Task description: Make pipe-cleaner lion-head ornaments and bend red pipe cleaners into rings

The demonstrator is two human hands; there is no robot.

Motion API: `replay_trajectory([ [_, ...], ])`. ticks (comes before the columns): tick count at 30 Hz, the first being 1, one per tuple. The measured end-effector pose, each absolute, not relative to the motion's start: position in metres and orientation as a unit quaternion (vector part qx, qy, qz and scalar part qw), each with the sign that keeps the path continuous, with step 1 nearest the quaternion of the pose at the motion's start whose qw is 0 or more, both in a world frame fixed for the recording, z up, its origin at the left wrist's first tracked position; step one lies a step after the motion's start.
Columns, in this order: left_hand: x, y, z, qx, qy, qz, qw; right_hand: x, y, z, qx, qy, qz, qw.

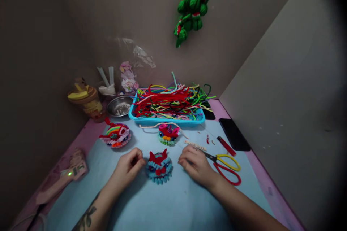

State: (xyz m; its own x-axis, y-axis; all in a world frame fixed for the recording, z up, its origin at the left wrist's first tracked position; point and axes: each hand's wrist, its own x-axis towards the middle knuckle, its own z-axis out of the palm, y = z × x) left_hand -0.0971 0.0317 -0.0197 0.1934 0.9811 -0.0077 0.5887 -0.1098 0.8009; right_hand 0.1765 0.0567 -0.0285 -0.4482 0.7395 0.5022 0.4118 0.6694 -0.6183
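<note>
A blue pipe-cleaner lion head [159, 168] with red ears and nose sits on the blue mat [162, 209] between my hands. My left hand [130, 166] is loosely closed just left of it, with nothing visible in the fingers. To its right, my right hand [196, 164] rests on the mat, fingers curled together and apparently holding nothing. Scissors [226, 166] with one yellow and one red handle lie beside my right hand, the blades partly behind it. Farther back are a pink-and-teal lion head [168, 134] and a red-and-pink rainbow one [116, 135].
Behind them stands a blue tray [168, 121] heaped with pipe cleaners [168, 101]. A metal bowl [120, 107] and a lidded cup [90, 103] are at the back left; a pink glue gun [65, 180] lies left. A black phone [234, 134] and red-handled tool [226, 146] lie right.
</note>
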Motion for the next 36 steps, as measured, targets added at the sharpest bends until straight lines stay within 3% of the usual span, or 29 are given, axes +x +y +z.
replay_trajectory([
  [6,-0.094,0.028,-0.027,0.733,0.563,0.240,0.296,0.207,0.115,0.008,-0.427,-0.832,0.109,0.335],
  [12,-0.097,0.030,-0.030,0.744,0.571,0.240,0.252,0.231,0.199,0.029,-0.573,-0.803,0.006,0.164],
  [15,-0.098,0.032,-0.033,0.752,0.565,0.248,0.234,0.226,0.223,0.028,-0.585,-0.809,-0.002,0.059],
  [23,-0.099,0.034,-0.035,0.767,0.548,0.248,0.226,0.202,0.251,0.009,-0.559,-0.829,0.022,-0.023],
  [26,-0.100,0.034,-0.034,0.764,0.550,0.251,0.224,0.201,0.251,0.015,-0.554,-0.832,0.018,-0.012],
  [31,-0.101,0.033,-0.031,0.766,0.545,0.255,0.224,0.215,0.233,0.051,-0.553,-0.830,0.010,0.075],
  [36,-0.101,0.035,-0.032,0.771,0.539,0.271,0.204,0.239,0.216,0.081,-0.584,-0.755,0.081,0.289],
])
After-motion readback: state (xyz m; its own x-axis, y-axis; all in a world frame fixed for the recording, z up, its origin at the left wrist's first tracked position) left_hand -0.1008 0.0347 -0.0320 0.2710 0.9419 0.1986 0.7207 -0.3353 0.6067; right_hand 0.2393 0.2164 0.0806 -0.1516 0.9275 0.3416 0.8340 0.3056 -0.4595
